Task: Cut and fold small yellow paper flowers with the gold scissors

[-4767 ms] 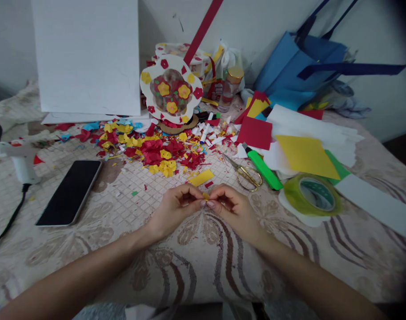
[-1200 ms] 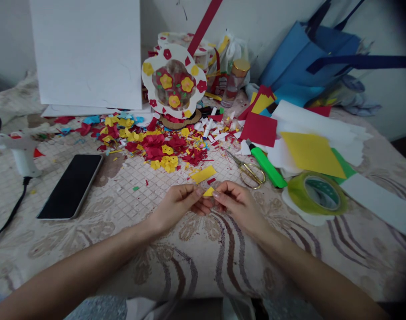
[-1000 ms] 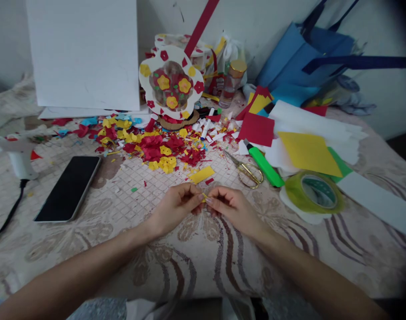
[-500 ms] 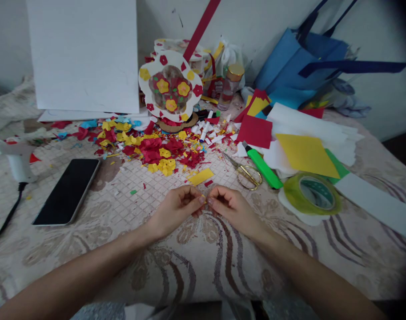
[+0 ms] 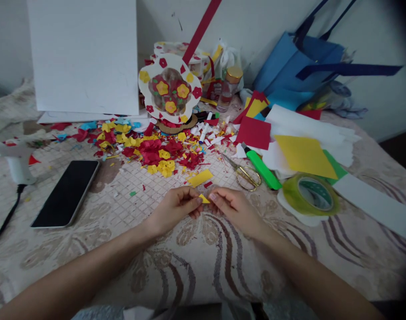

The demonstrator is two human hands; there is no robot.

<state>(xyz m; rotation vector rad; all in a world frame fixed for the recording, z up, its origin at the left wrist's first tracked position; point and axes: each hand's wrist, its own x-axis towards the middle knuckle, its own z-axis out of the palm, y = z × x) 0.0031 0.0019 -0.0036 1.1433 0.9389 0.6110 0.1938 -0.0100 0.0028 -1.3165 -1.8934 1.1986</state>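
Between thumb and fingers of my left hand (image 5: 181,205) is a small folded yellow paper piece (image 5: 203,199), its pointed end sticking out to the right. My right hand (image 5: 232,206) is close against that end with thumb and fingers drawn together. Its fingertips are slightly blurred, so whether they pinch the paper is unclear. Just beyond my hands lie a flat yellow paper strip (image 5: 200,178) and a tiny red scrap (image 5: 207,184). Gold-handled scissors (image 5: 246,175) rest to the right, beside a green utility knife (image 5: 263,169).
Red and yellow paper flowers (image 5: 152,151) and scraps are heaped behind. A flower-shaped decorated lantern (image 5: 148,91) stands at the back. A phone (image 5: 66,193) and a glue gun (image 5: 18,160) are on the left. Tape (image 5: 332,200), coloured paper (image 5: 306,153) and a blue bag (image 5: 276,62) are on the right.
My right fingers have shifted slightly right, away from the left ones. More of the yellow paper now shows between my hands. The view has tilted slightly.
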